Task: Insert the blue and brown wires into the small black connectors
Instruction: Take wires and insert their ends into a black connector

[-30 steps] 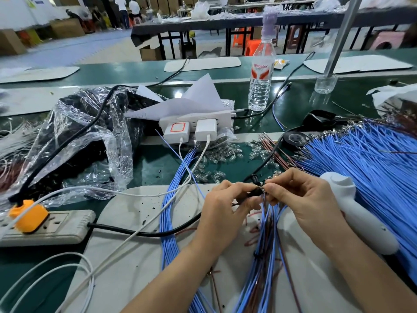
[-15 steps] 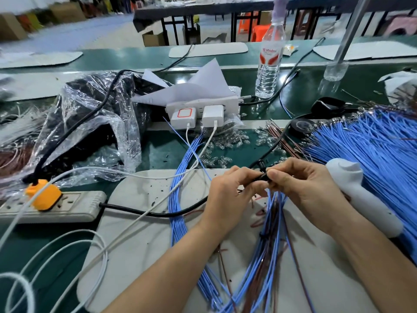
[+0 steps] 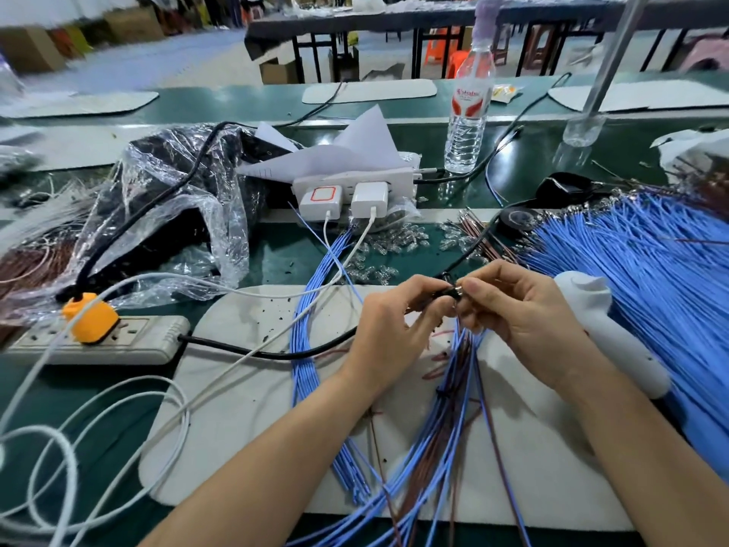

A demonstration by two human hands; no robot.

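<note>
My left hand (image 3: pixel 388 329) and my right hand (image 3: pixel 516 309) meet above a white mat (image 3: pixel 244 388), fingertips together. Between them sits a small black connector (image 3: pixel 447 292); the left fingers pinch it and the right thumb and forefinger pinch a wire end at its mouth. A bundle of blue and brown wires (image 3: pixel 453 396) hangs down from the hands over the mat. The exact wire being held is hidden by my fingers. A big fan of loose blue wires (image 3: pixel 639 278) lies to the right, and brown wires (image 3: pixel 483 238) lie behind the hands.
A second blue wire bundle (image 3: pixel 311 333) lies left of the hands. A white handheld tool (image 3: pixel 607 333) rests by my right wrist. A power strip with an orange plug (image 3: pixel 90 329), white chargers (image 3: pixel 343 197), a clear bag (image 3: pixel 169 215), a water bottle (image 3: pixel 469 108), black tape (image 3: pixel 520 219) and clear small parts (image 3: pixel 394 246) crowd the bench.
The hands have stayed together at the connector with small finger shifts. The view has tilted, so the whole scene sits slightly differently in frame.
</note>
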